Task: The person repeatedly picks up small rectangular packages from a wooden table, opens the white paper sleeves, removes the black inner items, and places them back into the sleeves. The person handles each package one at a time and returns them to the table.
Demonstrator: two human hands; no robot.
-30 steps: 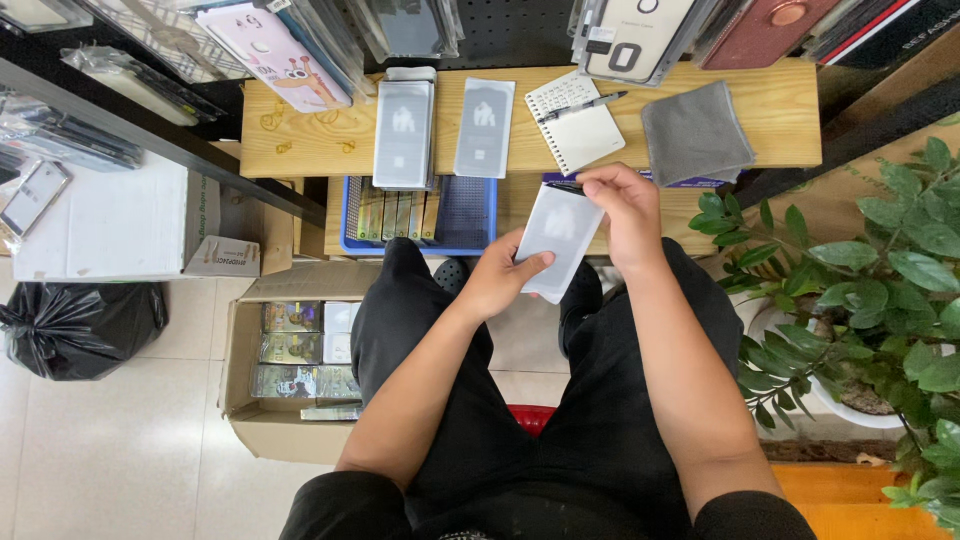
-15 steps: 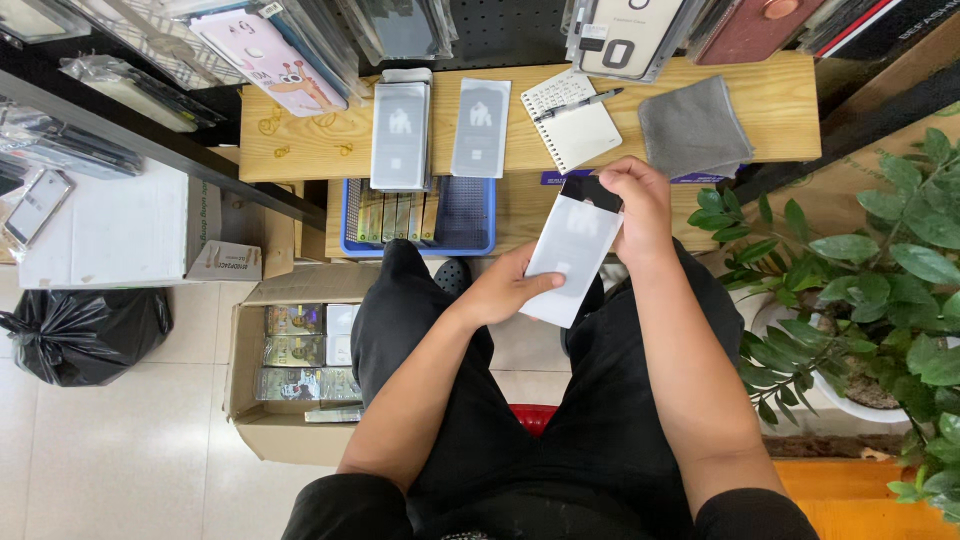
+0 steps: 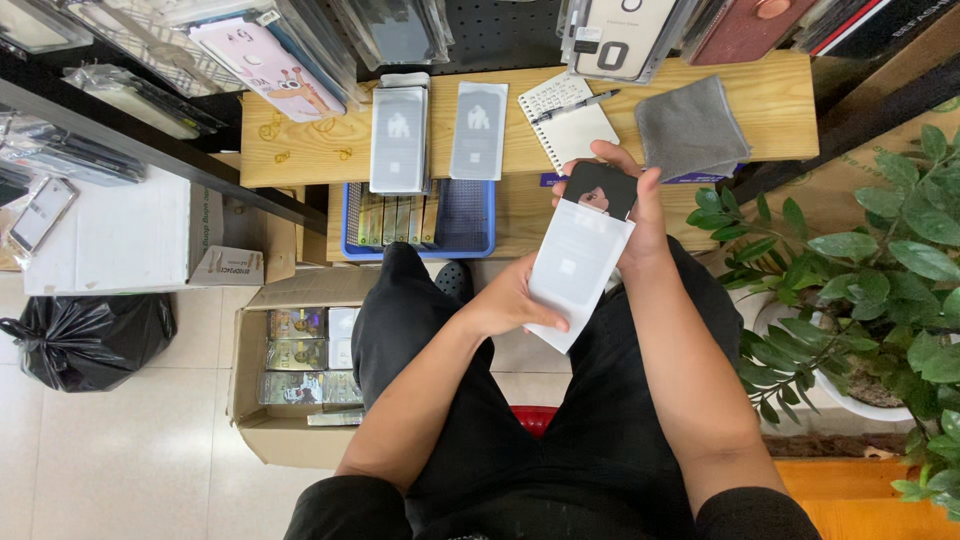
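The left hand (image 3: 515, 300) grips the lower part of a white sleeve (image 3: 575, 268), fingers curled around its edge. The right hand (image 3: 640, 215) closes on a dark card (image 3: 600, 188) that sticks out of the sleeve's top end, thumb and fingers pinching it. Both are held above the lap, just short of the wooden desk (image 3: 780, 100). Beyond the right hand lie a notebook (image 3: 572, 125) with a pen (image 3: 575, 105) and a grey cloth (image 3: 690, 128). Beyond the left hand sit two grey packs (image 3: 398, 138) and a blue tray (image 3: 470, 215). A cardboard box (image 3: 262, 440) stands on the floor left of the left hand.
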